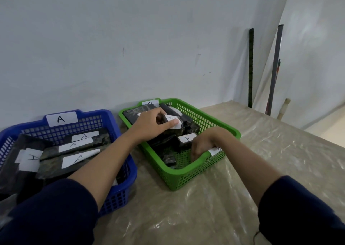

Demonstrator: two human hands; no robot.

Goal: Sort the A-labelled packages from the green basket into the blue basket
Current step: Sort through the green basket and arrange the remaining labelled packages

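Left hand (151, 122) pinching white-labelled package (172, 123) over green basket (194, 172), right hand (202, 146) gripping basket's near rim

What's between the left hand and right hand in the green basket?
Head view: a dark package with a B label, between left hand and right hand.

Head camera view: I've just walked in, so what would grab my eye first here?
Two bright baskets against the wall: a blue basket on the left, tagged A and piled with dark A-labelled packages, and a green basket beside it. Both hands are in the green one: the left hand pinches a white-labelled dark package, while the right hand curls by a B-labelled package near the front rim.
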